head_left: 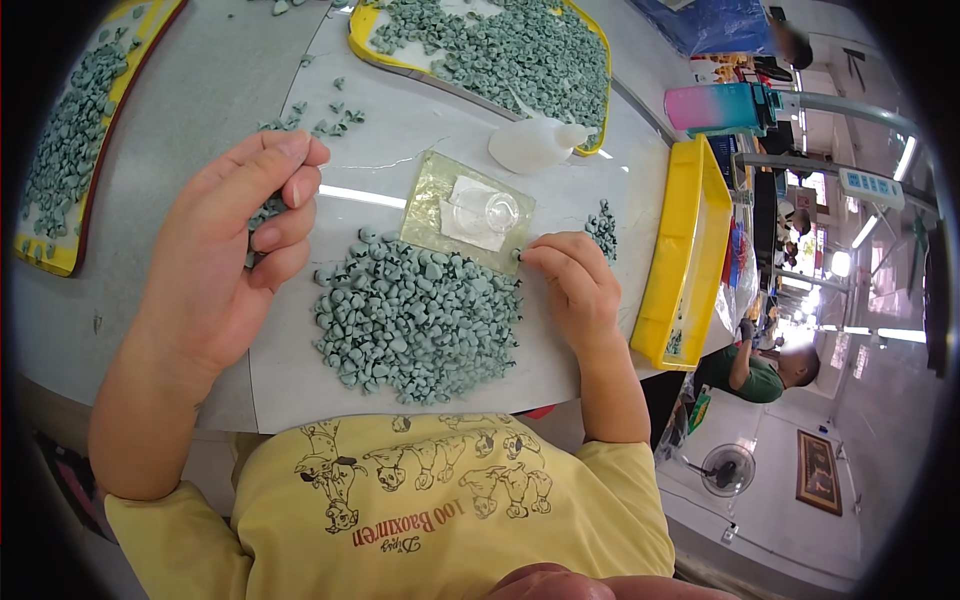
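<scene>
My left hand (225, 240) is raised over the table, its fingers curled round several small grey-green pieces (262, 213) that partly show in the palm. Thumb and forefinger of my right hand (578, 280) pinch one small dark green piece (517, 255) at the near right corner of a translucent yellowish slab (425, 205). On that slab lies a white paper with a round clear dish or blob (501, 212) on it. Between my hands spreads a large heap of small rounded grey-green pieces (415, 320). Their exact kind is too small to tell.
Beyond the slab lies a white squeeze bottle (530, 146). Yellow-rimmed trays of green pieces stand at the far side (608, 75) and left (75, 262). Right are a small pile (602, 232), a yellow bin (652, 330) and a pink-and-teal bottle (715, 107). A person in green (755, 378) is farther off.
</scene>
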A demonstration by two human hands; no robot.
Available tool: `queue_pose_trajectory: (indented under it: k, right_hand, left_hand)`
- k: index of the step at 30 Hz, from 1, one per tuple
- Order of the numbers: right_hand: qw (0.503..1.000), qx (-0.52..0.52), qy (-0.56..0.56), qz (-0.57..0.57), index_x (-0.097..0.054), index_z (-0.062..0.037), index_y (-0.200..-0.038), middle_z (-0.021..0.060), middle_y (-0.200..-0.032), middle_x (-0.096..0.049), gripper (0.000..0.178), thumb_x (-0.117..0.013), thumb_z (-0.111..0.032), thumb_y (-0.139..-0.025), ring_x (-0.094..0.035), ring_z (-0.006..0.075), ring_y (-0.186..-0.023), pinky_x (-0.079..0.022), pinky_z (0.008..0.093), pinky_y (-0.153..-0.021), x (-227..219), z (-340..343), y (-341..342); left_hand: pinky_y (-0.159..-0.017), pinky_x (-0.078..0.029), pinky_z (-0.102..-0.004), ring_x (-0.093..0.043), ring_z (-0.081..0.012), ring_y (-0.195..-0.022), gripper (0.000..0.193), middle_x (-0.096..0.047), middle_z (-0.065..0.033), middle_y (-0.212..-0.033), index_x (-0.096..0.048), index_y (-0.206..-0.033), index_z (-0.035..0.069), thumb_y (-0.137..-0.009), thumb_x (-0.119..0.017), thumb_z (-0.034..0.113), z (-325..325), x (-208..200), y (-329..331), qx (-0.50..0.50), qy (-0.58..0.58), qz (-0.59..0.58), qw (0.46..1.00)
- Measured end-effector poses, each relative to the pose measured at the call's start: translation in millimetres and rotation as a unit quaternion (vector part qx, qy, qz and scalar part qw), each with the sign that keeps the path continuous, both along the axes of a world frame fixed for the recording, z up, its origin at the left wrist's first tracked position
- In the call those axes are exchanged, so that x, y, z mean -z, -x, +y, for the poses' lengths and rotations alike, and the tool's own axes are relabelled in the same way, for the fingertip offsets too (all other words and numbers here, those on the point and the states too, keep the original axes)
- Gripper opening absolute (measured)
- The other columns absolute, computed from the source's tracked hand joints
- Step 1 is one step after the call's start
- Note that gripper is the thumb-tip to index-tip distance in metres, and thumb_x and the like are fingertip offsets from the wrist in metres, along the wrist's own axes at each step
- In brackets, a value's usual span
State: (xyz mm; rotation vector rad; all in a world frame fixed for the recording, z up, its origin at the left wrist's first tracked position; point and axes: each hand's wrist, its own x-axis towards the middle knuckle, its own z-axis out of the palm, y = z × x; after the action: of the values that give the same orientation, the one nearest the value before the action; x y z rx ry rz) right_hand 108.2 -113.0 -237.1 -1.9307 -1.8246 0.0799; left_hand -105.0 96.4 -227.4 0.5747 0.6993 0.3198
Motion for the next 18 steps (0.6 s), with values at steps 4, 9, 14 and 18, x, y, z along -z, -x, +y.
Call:
queue_pose_trajectory:
  k: [4,9,14,18]
  right_hand:
    - [1.000,-0.002,-0.017,-0.009,-0.061,0.0017,-0.083,0.0109,-0.082,-0.060,0.022,-0.061,0.012,-0.064,-0.058,0.0222,-0.072,-0.048,0.0265,-0.058,6.5,2.8,2.4]
    - [0.999,0.022,-0.034,-0.023,-0.060,0.0011,-0.080,0.0094,-0.080,-0.060,0.018,-0.067,0.006,-0.065,-0.058,0.0220,-0.071,-0.048,0.0276,-0.060,10.4,7.2,8.1]
    - [0.998,0.001,-0.021,-0.057,-0.059,0.0003,-0.081,0.0095,-0.079,-0.059,0.020,-0.067,0.007,-0.064,-0.058,0.0234,-0.072,-0.047,0.0298,-0.061,11.3,10.0,12.8]
    - [0.996,-0.013,-0.027,-0.087,-0.059,-0.0003,-0.083,0.0096,-0.080,-0.058,0.022,-0.066,0.007,-0.063,-0.057,0.0247,-0.074,-0.047,0.0311,-0.062,17.0,8.8,16.3]
  left_hand:
    - [-0.041,-0.020,-0.0159,-0.029,-0.0017,-0.054,0.015,-0.041,0.0046,-0.071,-0.050,-0.094,0.005,-0.092,-0.049,0.019,3.5,1.8,5.1,0.002,-0.003,-0.002,1.000]
    - [-0.041,-0.020,-0.0162,-0.029,-0.0016,-0.053,0.015,-0.042,0.0046,-0.071,-0.051,-0.094,0.005,-0.092,-0.049,0.019,7.9,4.4,11.1,0.001,0.000,-0.005,1.000]
    - [-0.041,-0.020,-0.0164,-0.028,-0.0016,-0.053,0.015,-0.042,0.0047,-0.071,-0.051,-0.094,0.005,-0.092,-0.049,0.019,10.8,7.3,14.8,-0.001,-0.004,-0.005,1.000]
    - [-0.042,-0.020,-0.0167,-0.029,-0.0018,-0.053,0.014,-0.042,0.0046,-0.072,-0.051,-0.093,0.005,-0.091,-0.049,0.019,13.3,9.4,19.9,0.003,-0.005,-0.008,1.000]
